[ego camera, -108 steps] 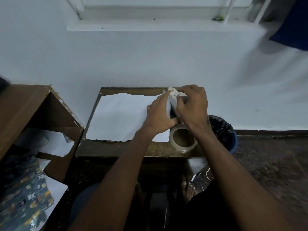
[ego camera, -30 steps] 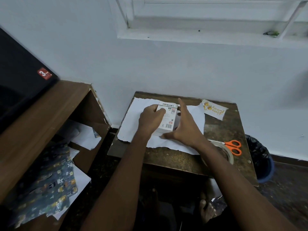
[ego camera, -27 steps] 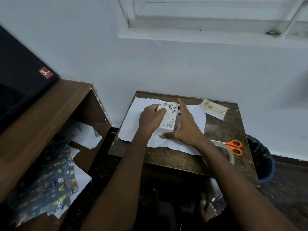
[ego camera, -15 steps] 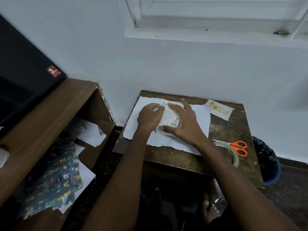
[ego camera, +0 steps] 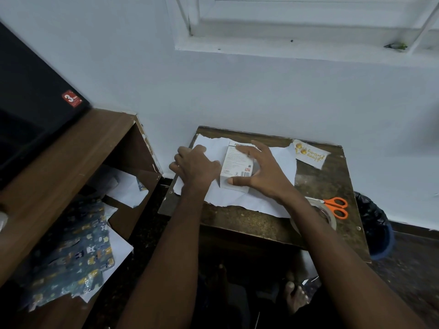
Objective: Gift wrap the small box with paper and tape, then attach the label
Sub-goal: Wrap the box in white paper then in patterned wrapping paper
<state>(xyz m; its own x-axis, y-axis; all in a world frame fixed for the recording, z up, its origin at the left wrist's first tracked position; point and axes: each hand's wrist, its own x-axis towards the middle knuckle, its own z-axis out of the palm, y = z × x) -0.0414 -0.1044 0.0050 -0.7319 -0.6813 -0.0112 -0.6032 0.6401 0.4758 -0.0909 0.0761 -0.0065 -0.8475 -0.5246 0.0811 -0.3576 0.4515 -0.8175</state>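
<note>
- Right grip [ego camera: 263, 173]: small box [ego camera: 237, 166] is clasped between spread fingers and thumb.
- Left grip [ego camera: 196, 166]: paper [ego camera: 273, 162] is pressed flat, fingers loosely curled, on table [ego camera: 249, 224].

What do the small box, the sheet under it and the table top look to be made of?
Small box: likely thin printed cardboard, smooth white, with fine text and a barcode. Sheet: plain matte white paper, its edges ragged as if torn. Table top: probably dark wood or laminate, worn and speckled; the dim light leaves that open.
</note>
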